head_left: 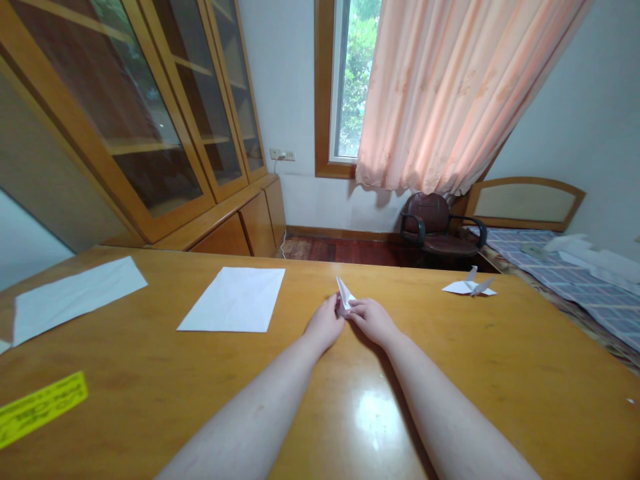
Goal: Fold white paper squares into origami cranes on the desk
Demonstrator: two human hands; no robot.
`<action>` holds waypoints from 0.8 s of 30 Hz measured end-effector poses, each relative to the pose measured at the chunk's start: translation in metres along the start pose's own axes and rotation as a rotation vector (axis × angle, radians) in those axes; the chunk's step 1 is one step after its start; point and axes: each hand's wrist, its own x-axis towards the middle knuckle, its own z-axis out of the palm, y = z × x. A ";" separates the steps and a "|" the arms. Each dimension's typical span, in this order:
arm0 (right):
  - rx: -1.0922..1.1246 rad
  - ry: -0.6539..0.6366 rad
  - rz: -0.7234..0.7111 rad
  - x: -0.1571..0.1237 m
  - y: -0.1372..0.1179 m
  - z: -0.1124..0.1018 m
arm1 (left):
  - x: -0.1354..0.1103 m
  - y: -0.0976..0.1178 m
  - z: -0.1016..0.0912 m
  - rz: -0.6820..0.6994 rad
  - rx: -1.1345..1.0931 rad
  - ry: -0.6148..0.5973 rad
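Observation:
Both my hands meet at a small piece of folded white paper near the far edge of the wooden table. It narrows to a point that sticks up between them. My left hand grips its left side with closed fingers. From the right, my right hand pinches the lower part, thumb and fingers together. The palms and fingers cover much of the paper's base. Over to the right stands a finished-looking white paper crane, apart from both hands.
A square white sheet lies left of my hands, and a long white sheet farther left. A yellow printed label is at the near left. Beyond the table are a glass-door cabinet, an office chair and a bed.

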 end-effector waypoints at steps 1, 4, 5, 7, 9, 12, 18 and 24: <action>0.012 0.000 0.007 0.000 0.000 0.000 | 0.000 0.000 0.000 -0.017 0.000 -0.001; 0.048 0.004 0.026 0.000 0.000 -0.001 | 0.002 -0.003 0.001 -0.038 -0.006 -0.001; 0.058 0.007 0.036 0.000 0.000 -0.001 | 0.003 -0.005 0.002 -0.033 -0.013 0.000; 0.073 0.021 0.054 -0.001 0.000 -0.001 | 0.005 -0.009 0.003 -0.029 -0.037 0.005; 0.076 0.028 0.059 -0.002 -0.002 -0.002 | 0.007 -0.011 0.004 -0.025 -0.066 0.008; 0.055 0.028 0.053 -0.004 -0.007 -0.007 | 0.007 -0.011 0.003 -0.008 -0.087 0.001; 0.008 -0.021 -0.032 -0.009 -0.022 -0.017 | 0.004 -0.004 0.000 -0.021 -0.032 -0.009; -0.016 -0.043 -0.077 -0.009 -0.026 -0.019 | 0.002 -0.001 -0.001 -0.060 -0.039 0.006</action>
